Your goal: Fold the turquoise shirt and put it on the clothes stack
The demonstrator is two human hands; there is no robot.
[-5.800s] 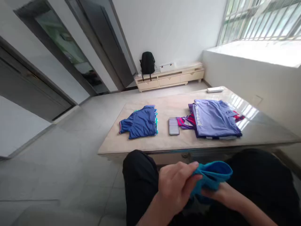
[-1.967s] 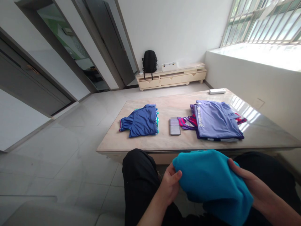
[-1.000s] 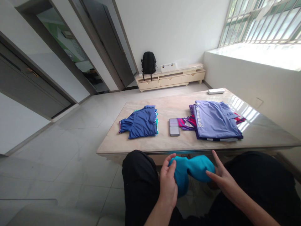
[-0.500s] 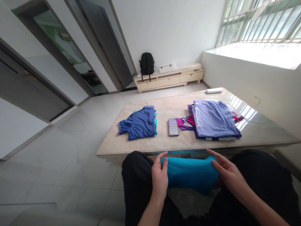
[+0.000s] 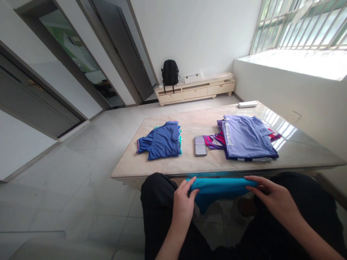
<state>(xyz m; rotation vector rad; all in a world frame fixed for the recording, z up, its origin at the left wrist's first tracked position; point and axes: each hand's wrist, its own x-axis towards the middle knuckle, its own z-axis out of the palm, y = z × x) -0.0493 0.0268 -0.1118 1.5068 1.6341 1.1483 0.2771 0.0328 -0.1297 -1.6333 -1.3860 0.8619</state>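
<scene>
A teal garment (image 5: 221,188) is stretched flat between my hands, just in front of the table's near edge and above my lap in black trousers. My left hand (image 5: 183,204) pinches its left end. Its right end is held by my right hand (image 5: 273,198), fingers laid over the cloth. A fold of the teal cloth hangs down near the left hand.
On the marble table (image 5: 298,151) lie folded blue shorts (image 5: 162,141), a phone (image 5: 200,145), a lilac shirt (image 5: 248,137) over striped clothes, and a white remote (image 5: 247,104). A low cabinet (image 5: 195,92) with a black backpack (image 5: 170,73) stands at the far wall.
The teal garment was bunched and turned over in my hands. It is now pulled out into a flatter, narrower band between both hands, raised closer to the table edge.
</scene>
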